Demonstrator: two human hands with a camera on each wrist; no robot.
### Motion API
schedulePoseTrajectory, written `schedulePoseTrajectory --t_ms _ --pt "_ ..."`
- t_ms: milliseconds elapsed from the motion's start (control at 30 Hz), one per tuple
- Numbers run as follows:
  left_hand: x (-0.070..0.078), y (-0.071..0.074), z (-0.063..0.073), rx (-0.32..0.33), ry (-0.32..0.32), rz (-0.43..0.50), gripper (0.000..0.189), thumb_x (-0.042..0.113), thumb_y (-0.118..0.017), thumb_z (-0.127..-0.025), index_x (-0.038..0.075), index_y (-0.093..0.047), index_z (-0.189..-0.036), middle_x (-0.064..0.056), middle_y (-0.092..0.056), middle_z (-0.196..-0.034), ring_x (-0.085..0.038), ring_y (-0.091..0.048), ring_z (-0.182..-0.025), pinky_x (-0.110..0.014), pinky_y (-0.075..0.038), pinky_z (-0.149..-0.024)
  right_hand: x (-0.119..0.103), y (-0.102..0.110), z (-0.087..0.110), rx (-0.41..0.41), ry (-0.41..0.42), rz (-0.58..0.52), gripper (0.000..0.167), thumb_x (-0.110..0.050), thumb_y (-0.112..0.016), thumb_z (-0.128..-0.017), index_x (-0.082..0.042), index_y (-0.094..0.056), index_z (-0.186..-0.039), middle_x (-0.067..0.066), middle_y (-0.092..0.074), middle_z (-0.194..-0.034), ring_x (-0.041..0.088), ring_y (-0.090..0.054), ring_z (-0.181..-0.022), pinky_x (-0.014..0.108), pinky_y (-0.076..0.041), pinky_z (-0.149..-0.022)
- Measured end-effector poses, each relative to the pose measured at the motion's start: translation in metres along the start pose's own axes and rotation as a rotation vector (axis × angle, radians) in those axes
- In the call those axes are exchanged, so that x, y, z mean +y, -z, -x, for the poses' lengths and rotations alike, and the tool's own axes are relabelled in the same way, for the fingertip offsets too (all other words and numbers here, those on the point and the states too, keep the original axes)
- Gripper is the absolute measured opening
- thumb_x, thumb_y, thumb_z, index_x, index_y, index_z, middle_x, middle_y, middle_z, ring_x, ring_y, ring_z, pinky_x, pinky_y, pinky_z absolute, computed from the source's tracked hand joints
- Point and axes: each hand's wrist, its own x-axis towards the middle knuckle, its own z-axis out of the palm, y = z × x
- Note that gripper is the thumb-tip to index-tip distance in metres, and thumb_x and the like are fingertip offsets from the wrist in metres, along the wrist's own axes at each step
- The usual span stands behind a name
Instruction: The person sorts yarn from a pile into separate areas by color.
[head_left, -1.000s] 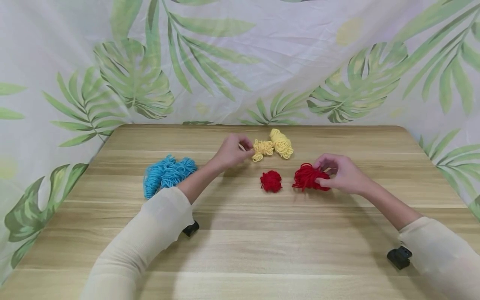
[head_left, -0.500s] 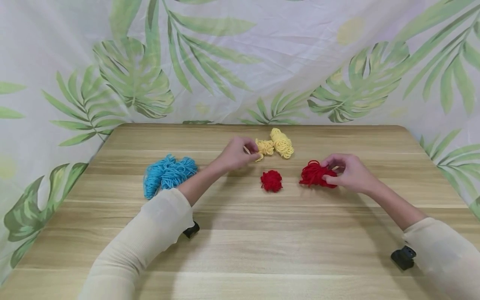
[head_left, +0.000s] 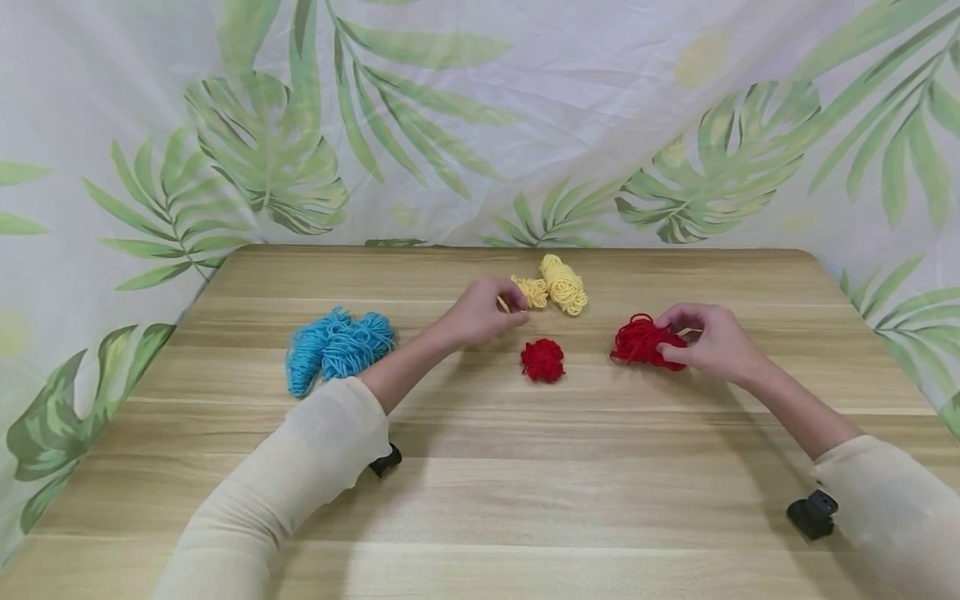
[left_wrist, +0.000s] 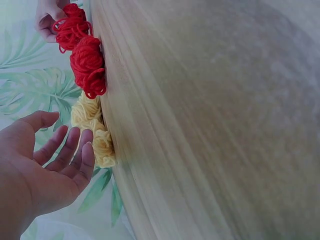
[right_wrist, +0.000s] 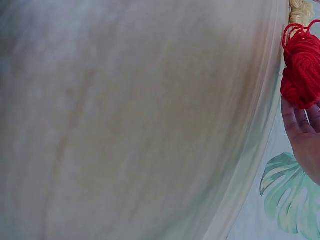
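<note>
My right hand (head_left: 711, 340) grips a red yarn bundle (head_left: 639, 340) between thumb and fingers; loose loops stick out from its left side. In the right wrist view that red yarn (right_wrist: 302, 65) sits against the fingers. A smaller red yarn ball (head_left: 542, 361) lies on the table between the hands. My left hand (head_left: 483, 312) is beside the small yellow yarn bundle (head_left: 534, 292), partly covering it in the head view. In the left wrist view its thumb and loosely bent fingers (left_wrist: 70, 150) stand apart with nothing between them. A larger pale yellow yarn bundle (head_left: 564, 285) touches the small one.
Blue yarn bundles (head_left: 348, 343) lie at the left of the wooden table (head_left: 570, 500), behind the left forearm. A leaf-patterned cloth (head_left: 525, 100) hangs behind the table's far edge. Black devices (head_left: 812, 514) are worn under the sleeves.
My right hand has moved right with the red yarn bundle, away from the smaller red ball. My left hand has shifted slightly right, covering more of the small yellow bundle.
</note>
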Motion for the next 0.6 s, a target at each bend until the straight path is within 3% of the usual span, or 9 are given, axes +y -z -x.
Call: schedulePoseTrajectory --t_ms 200,600 --pt "0.002 -0.002 0.001 -0.027 -0.019 -0.007 0.009 0.005 -0.072 -0.095 -0.003 -0.070 -0.096 -0.011 -0.067 -0.093 -0.021 -0.062 -0.089 -0.026 -0.052 -0.078 0.004 0.003 0.000 0.020 -0.017 -0.002 0.024 0.005 -0.077 -0.085 0.008 -0.067 -0.108 0.019 -0.070 -0.103 0.009 -0.061 -0.089 0.012 -0.052 -0.075" --pt "0.004 -0.005 0.004 -0.069 -0.033 0.000 0.015 0.006 -0.074 -0.094 -0.006 -0.072 -0.103 -0.012 -0.070 -0.095 -0.021 -0.064 -0.088 -0.025 -0.054 -0.079 0.007 0.010 0.000 0.056 -0.021 -0.023 0.024 0.006 -0.076 -0.086 0.010 -0.066 -0.107 0.022 -0.069 -0.103 0.000 -0.061 -0.085 0.013 -0.053 -0.074"
